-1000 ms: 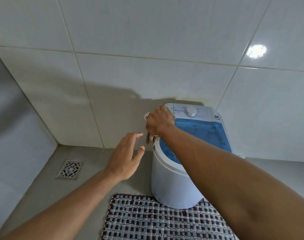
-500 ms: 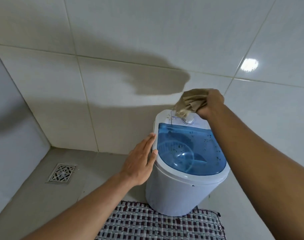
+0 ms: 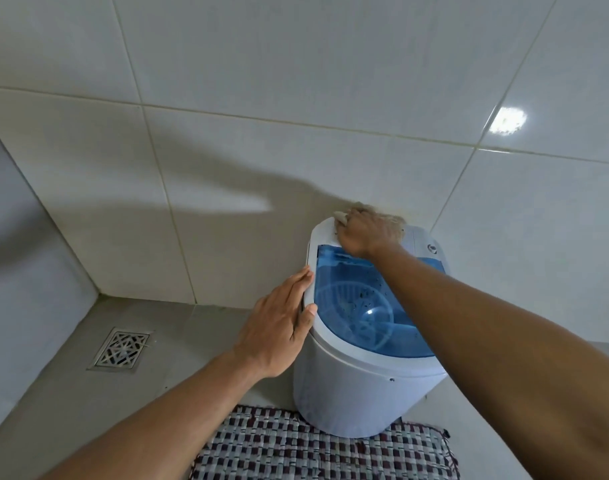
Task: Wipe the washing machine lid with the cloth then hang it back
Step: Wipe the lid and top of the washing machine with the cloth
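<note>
A small white washing machine [image 3: 358,393] stands against the tiled wall, with a see-through blue lid [image 3: 358,306] on top. My right hand [image 3: 365,233] presses a beige cloth [image 3: 396,220] onto the white control panel at the back of the lid; most of the cloth is hidden under the hand. My left hand [image 3: 279,327] lies flat with fingers together against the lid's left rim, holding nothing.
A checked floor mat [image 3: 313,448] lies in front of the machine. A metal floor drain [image 3: 121,349] is set into the grey floor at the left. Tiled walls meet in a corner at the left.
My right hand has come down with the cloth from above the panel onto the back of the lid. My left hand has stayed on the lid's left rim.
</note>
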